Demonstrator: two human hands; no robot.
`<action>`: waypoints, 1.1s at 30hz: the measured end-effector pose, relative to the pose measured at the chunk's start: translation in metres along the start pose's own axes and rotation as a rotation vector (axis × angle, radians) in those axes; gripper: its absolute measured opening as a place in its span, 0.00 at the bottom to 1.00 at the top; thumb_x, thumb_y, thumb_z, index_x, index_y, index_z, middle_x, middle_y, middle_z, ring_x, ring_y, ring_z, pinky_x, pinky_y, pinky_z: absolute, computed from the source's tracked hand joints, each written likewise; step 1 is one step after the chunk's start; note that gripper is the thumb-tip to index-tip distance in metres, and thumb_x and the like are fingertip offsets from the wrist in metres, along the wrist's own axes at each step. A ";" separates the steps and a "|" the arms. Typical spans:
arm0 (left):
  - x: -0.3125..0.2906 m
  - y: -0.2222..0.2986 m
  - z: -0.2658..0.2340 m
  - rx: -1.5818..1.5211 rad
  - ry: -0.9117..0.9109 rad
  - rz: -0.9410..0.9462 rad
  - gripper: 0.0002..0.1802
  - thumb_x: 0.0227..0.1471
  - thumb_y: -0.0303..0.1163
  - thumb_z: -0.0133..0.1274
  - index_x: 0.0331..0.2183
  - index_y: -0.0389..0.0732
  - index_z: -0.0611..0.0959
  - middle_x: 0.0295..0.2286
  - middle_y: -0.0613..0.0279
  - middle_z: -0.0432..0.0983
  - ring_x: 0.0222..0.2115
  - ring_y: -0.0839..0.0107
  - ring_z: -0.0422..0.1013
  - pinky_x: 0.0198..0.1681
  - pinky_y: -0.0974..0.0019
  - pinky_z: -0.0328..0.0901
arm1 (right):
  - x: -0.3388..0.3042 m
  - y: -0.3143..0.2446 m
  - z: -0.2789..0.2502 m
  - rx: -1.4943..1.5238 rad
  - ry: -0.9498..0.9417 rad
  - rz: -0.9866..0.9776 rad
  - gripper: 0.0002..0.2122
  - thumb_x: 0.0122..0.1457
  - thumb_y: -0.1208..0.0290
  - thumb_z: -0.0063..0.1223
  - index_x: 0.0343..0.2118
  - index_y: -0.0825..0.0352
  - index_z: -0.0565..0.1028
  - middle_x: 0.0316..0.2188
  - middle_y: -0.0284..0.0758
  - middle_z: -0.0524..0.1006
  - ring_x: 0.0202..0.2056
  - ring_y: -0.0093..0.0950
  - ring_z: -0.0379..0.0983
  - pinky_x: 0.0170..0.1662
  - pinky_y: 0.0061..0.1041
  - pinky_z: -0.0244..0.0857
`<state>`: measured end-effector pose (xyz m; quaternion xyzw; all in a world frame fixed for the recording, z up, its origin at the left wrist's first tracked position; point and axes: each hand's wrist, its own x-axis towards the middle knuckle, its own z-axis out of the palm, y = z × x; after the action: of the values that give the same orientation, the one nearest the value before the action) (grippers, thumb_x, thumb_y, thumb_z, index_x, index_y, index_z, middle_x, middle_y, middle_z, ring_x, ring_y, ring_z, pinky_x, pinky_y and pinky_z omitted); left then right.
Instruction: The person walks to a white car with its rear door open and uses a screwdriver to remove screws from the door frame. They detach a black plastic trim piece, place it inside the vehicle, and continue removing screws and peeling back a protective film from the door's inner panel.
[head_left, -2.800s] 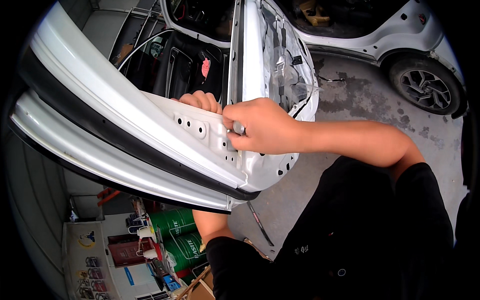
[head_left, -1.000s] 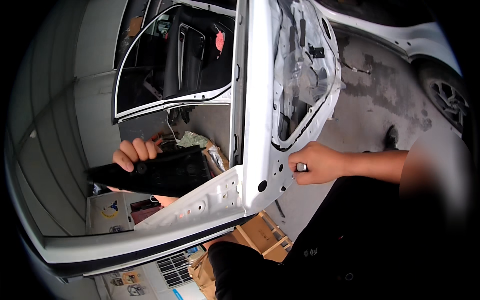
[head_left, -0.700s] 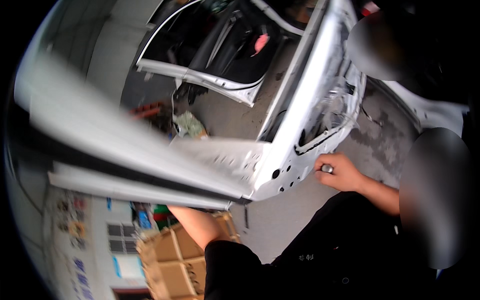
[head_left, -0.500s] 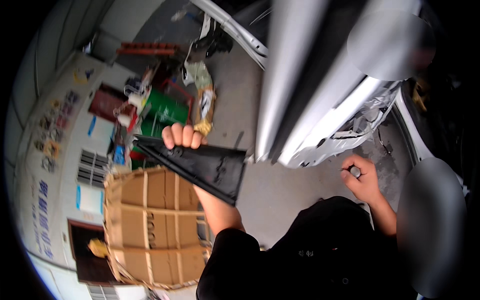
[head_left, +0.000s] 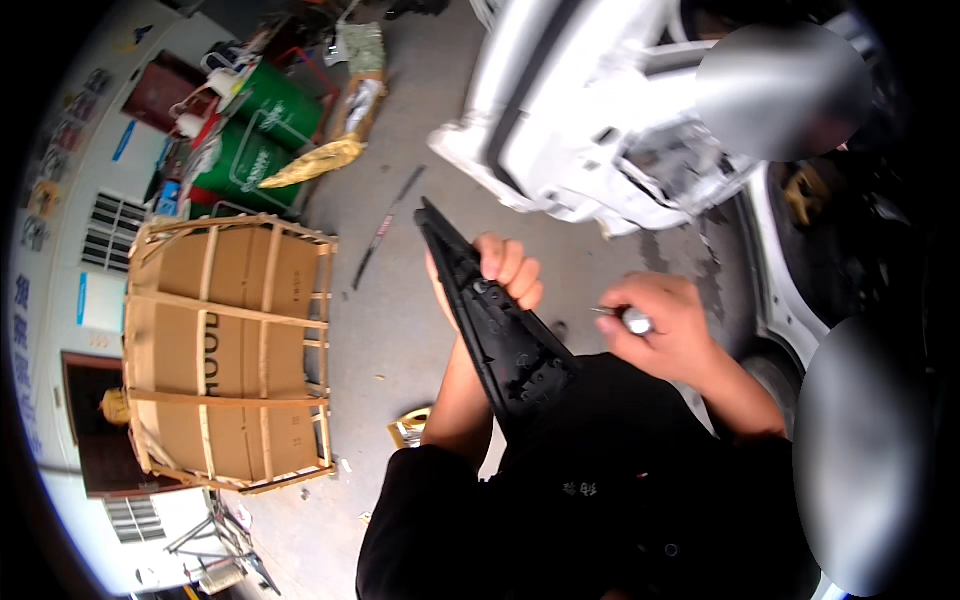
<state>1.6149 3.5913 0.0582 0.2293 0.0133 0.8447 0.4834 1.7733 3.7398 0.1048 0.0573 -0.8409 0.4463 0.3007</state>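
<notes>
My left hand (head_left: 510,270) grips a black triangular plastic trim panel (head_left: 500,325) by its edge, thumb and fingers on opposite sides. The panel's ribbed inner face, with clips and bosses, is turned up, and its narrow tip points away from me. Its broad end lies close to my black shirt. To the right, my right hand (head_left: 665,325) is closed around a short tool (head_left: 636,320) with a silvery round end; a thin tip shows by the fingers. Most of the tool is hidden in the fist. The two hands are apart, and the tool does not touch the panel.
A white car door (head_left: 590,130) with an opened inner side stands ahead right, beside the car body (head_left: 790,270). A wood-framed cardboard crate (head_left: 235,350) is on the left, with green drums (head_left: 245,160) beyond it. A dark strip (head_left: 390,225) lies on the grey floor.
The trim panel has come away from beside the door, nearer my body, and turned steeper. My right hand has moved left toward it, still holding the tool. The view has shifted.
</notes>
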 end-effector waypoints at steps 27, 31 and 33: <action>-0.032 -0.291 0.084 0.233 0.147 -0.483 0.32 0.57 0.60 0.27 0.22 0.41 0.68 0.22 0.62 0.65 0.17 0.74 0.64 0.18 0.74 0.62 | -0.204 -0.064 -0.161 -0.351 0.045 0.084 0.09 0.40 0.77 0.59 0.26 0.66 0.71 0.19 0.34 0.71 0.19 0.35 0.69 0.22 0.31 0.63; -0.030 -0.288 0.098 0.422 0.344 -0.486 0.31 0.56 0.61 0.30 0.23 0.42 0.68 0.22 0.64 0.66 0.20 0.75 0.66 0.19 0.74 0.62 | -0.199 -0.062 -0.161 -0.400 0.001 0.076 0.08 0.43 0.74 0.58 0.25 0.66 0.70 0.18 0.35 0.71 0.21 0.36 0.70 0.23 0.32 0.64; -0.031 -0.284 0.098 0.433 0.365 -0.483 0.30 0.56 0.61 0.31 0.23 0.43 0.68 0.23 0.64 0.66 0.21 0.75 0.66 0.19 0.74 0.62 | -0.197 -0.062 -0.158 -0.407 -0.003 0.079 0.08 0.43 0.73 0.58 0.25 0.66 0.70 0.18 0.35 0.71 0.21 0.36 0.70 0.23 0.32 0.64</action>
<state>1.8977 3.6975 0.0647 0.1623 0.3314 0.7108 0.5989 2.0274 3.7933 0.1061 -0.0371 -0.9157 0.2788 0.2871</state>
